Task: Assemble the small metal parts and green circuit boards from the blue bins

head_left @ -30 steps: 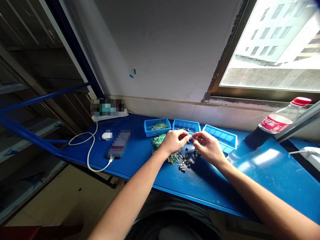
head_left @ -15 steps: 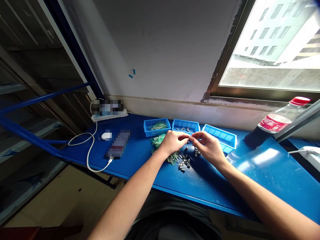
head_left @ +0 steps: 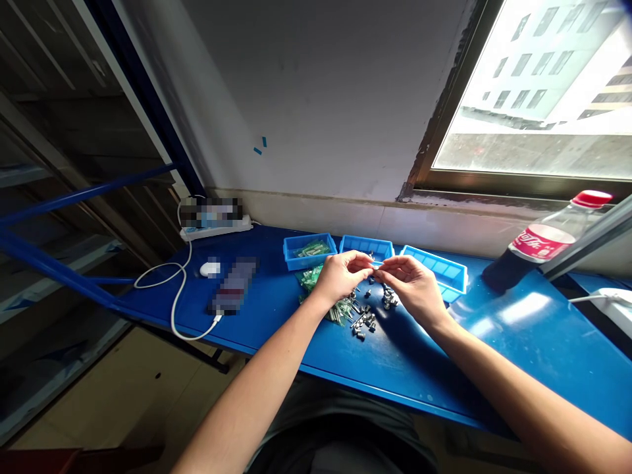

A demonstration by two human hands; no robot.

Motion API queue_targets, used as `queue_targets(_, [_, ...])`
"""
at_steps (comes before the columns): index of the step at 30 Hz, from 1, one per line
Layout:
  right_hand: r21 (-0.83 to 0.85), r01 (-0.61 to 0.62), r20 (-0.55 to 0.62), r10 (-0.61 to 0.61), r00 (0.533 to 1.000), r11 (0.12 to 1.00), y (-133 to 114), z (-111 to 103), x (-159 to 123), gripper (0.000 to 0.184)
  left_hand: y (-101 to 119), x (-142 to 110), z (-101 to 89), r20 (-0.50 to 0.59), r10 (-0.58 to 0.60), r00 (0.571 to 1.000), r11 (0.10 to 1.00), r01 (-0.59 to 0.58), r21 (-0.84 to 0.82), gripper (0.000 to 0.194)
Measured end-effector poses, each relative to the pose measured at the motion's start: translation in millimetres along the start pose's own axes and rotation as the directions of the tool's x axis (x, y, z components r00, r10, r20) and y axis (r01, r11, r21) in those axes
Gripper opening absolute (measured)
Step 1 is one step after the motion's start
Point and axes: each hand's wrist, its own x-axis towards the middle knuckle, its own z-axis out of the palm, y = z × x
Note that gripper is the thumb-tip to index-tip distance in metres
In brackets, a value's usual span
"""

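Note:
My left hand and my right hand meet fingertip to fingertip above the table. Both pinch a small pale, shiny metal piece, mostly covered by the fingers. Below them lie loose metal screw-like parts and a second small cluster of shiny metal parts. A green-tinted plastic bag of slim metal pins sits under my left wrist, which hides part of it.
Along the wall stand three blue bins: the left bin holds bagged parts, the middle bin is partly hidden, the right bin is behind my right hand. A cola bottle stands right. A phone with a cable lies left.
My fingers have shifted slightly, and more of the small shiny piece shows between them. The bins, bag and loose parts have stayed in place.

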Motion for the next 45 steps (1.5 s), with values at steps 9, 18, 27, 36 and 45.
queue_targets(9, [0.007,0.046,0.013,-0.046,0.999,0.999,0.1,4.4,-2.4,0.036,-2.4,0.5,0.9,-0.088,-0.035,0.995,0.999,0.032,-0.039,0.028])
queue_targets(18, [-0.033,0.084,0.093,-0.081,0.992,0.996,-4.3,7.5,-3.6,0.035,-2.0,4.1,-2.4,-0.104,-0.031,0.994,0.995,0.021,-0.099,0.030])
queue_targets(27, [-0.260,0.139,0.084,-0.121,0.989,0.956,2.4,4.8,-5.2,0.030,-2.0,11.4,-20.5,-0.325,0.167,0.931,0.948,-0.061,0.312,0.025])
queue_targets(36, [-0.521,0.510,0.423,-0.312,0.851,0.684,1.7,5.6,-6.4,0.013,-13.3,18.6,-18.5,-0.063,0.270,0.961,0.719,-0.158,0.677,0.017])
queue_targets(45, [-0.521,0.605,0.596,-0.250,0.763,0.603,7.3,7.3,-4.9,0.019,-7.2,10.1,-16.4,-0.004,0.322,0.947,0.719,-0.242,0.651,0.019])
